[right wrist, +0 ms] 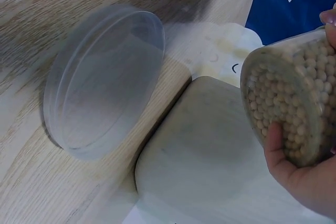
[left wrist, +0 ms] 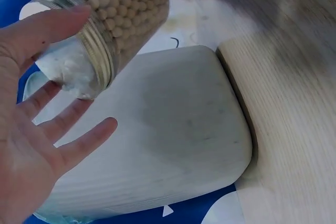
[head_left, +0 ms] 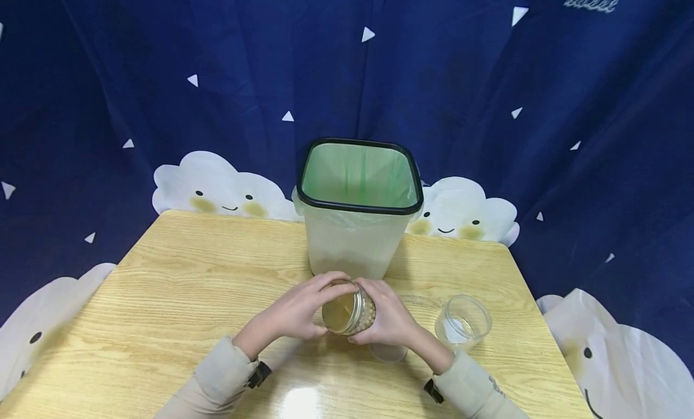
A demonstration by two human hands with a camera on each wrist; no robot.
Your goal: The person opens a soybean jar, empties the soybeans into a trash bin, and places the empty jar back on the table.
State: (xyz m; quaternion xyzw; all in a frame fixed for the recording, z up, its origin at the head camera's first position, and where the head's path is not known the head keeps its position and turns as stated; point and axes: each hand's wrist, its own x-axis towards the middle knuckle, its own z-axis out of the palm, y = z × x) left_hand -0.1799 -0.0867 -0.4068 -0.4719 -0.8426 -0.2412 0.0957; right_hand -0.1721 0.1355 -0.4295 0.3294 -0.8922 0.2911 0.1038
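Two hands on jar of soybeans (head_left: 349,315), tilted above bench (head_left: 162,286) | right hand (head_left: 391,318) grips its base, left hand (head_left: 297,313) spread at the mouth | we judge: pouring stage; next, tip toward bin (head_left: 359,209)

We wear a light beige long-sleeved top, both cuffs loose at the wrists, and a black strap with a small dark buckle at each; our left hand (head_left: 295,313) and right hand (head_left: 391,318) are bare.

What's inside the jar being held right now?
The jar is packed with small round beige beads or beans, seen through its clear wall. A gold lid closes its mouth; the hands cover parts.
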